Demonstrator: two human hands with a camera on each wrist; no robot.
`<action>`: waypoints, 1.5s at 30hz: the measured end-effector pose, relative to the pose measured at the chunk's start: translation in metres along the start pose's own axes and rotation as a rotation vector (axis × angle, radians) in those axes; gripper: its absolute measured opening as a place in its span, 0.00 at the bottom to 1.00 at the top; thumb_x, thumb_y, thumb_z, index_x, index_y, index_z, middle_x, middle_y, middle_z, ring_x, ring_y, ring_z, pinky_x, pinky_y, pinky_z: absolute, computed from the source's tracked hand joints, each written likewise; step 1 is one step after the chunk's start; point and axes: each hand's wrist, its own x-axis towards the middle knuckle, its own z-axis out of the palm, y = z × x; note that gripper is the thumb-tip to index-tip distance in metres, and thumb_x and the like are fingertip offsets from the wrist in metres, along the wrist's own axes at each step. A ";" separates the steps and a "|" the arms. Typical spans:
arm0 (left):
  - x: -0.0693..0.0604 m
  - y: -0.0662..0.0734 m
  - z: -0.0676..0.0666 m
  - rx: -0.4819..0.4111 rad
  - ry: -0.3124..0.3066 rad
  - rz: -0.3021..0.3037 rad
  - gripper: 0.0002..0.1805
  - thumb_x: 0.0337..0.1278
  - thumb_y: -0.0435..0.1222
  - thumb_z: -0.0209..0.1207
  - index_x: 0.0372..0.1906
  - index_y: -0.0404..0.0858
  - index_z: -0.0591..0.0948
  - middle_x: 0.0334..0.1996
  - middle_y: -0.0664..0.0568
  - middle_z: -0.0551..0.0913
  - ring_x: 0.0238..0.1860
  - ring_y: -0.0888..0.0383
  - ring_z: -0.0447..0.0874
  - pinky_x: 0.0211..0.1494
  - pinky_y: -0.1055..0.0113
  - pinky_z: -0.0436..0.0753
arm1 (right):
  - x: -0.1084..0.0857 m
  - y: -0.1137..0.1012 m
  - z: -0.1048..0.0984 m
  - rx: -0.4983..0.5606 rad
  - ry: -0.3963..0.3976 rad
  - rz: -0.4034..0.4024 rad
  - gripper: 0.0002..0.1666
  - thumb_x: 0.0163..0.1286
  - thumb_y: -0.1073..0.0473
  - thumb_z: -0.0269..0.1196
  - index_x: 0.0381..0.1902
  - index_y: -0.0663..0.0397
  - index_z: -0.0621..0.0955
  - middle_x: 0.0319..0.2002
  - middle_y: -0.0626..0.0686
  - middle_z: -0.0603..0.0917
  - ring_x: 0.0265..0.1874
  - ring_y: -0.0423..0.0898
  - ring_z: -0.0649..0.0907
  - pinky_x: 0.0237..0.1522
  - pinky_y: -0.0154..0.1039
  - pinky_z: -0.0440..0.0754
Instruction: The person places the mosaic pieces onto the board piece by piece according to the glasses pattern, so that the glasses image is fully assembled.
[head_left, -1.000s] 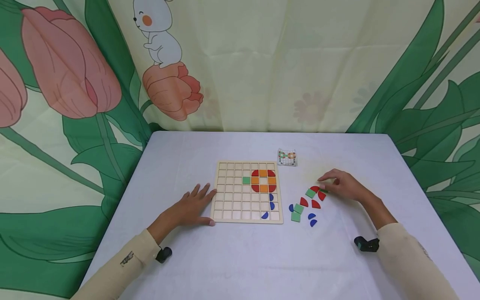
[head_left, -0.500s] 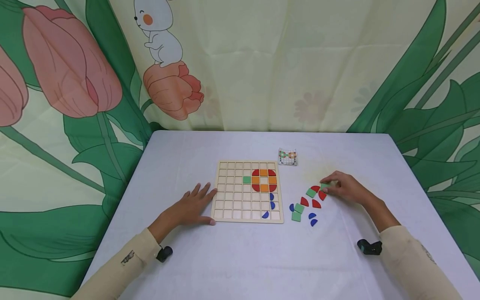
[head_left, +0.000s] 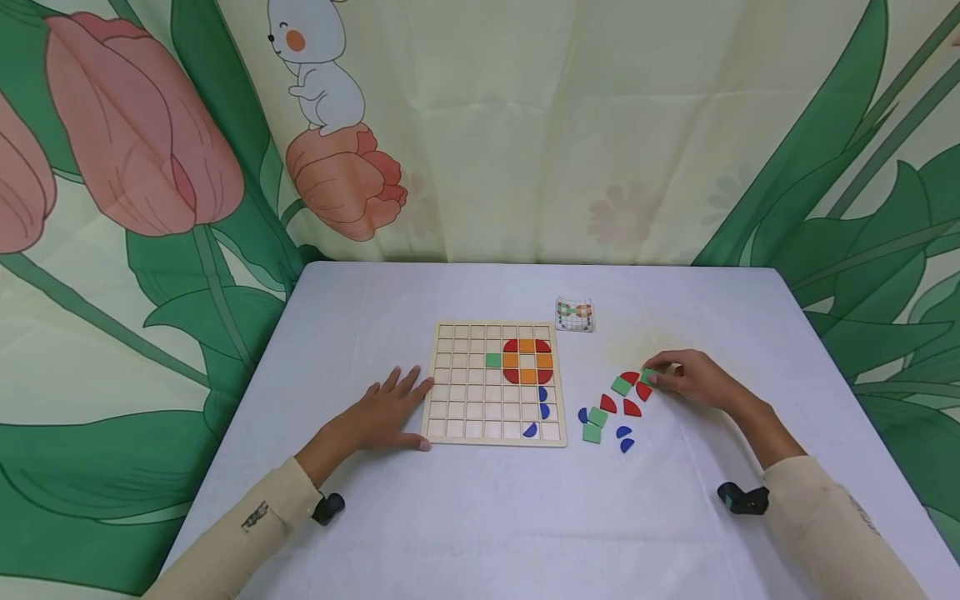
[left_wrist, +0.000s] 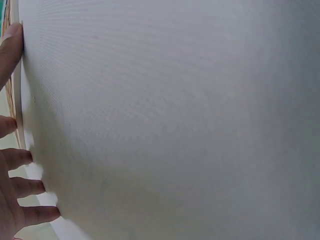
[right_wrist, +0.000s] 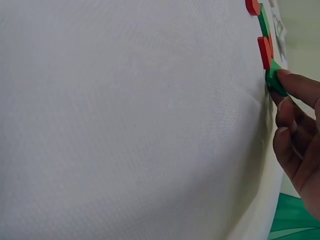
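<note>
In the head view a wooden grid board (head_left: 472,402) holds red, orange, blue and green pieces. The left hand (head_left: 382,414) lies with spread fingers at the board's left edge; its thumb and a fingertip touch the frame. In the left wrist view that hand (left_wrist: 17,195) has its fingers spread. Right of the board, the right hand (head_left: 693,379) pinches a green square (head_left: 648,378) beside the loose pieces. The right wrist view shows the right hand (right_wrist: 302,135) with the green square (right_wrist: 275,80) between thumb and finger, next to a red piece (right_wrist: 264,53).
Behind the board's right corner lies a small pattern card (head_left: 574,315). Loose green squares (head_left: 592,433), red quarter-rounds (head_left: 632,408) and blue half-rounds (head_left: 627,446) are scattered between the board and the right hand. A printed curtain (head_left: 510,167) hangs behind the white table (head_left: 525,525).
The right hand has drawn slightly back toward the person, and the green square, which lay mostly hidden under its fingers, is now pinched and tilted. The left hand has not moved.
</note>
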 end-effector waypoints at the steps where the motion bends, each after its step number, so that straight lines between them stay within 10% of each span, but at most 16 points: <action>1: 0.000 0.000 0.000 -0.001 0.000 0.000 0.58 0.53 0.69 0.61 0.81 0.46 0.51 0.81 0.41 0.46 0.80 0.33 0.42 0.72 0.31 0.59 | 0.000 -0.001 0.000 0.005 -0.004 0.000 0.18 0.69 0.60 0.67 0.55 0.60 0.83 0.44 0.58 0.84 0.41 0.50 0.78 0.33 0.32 0.79; 13: -0.002 0.002 -0.002 -0.003 0.009 -0.010 0.58 0.52 0.68 0.62 0.81 0.46 0.52 0.81 0.41 0.47 0.80 0.33 0.43 0.72 0.31 0.59 | 0.004 -0.010 0.003 0.086 -0.001 0.015 0.18 0.70 0.60 0.66 0.55 0.60 0.83 0.35 0.54 0.81 0.24 0.46 0.77 0.25 0.33 0.78; 45: 0.000 0.000 0.002 0.002 0.006 -0.010 0.58 0.52 0.68 0.62 0.81 0.47 0.52 0.81 0.42 0.46 0.80 0.33 0.42 0.72 0.32 0.58 | 0.035 -0.082 0.041 0.312 -0.042 0.014 0.23 0.68 0.57 0.66 0.61 0.55 0.82 0.40 0.56 0.87 0.29 0.51 0.83 0.34 0.38 0.85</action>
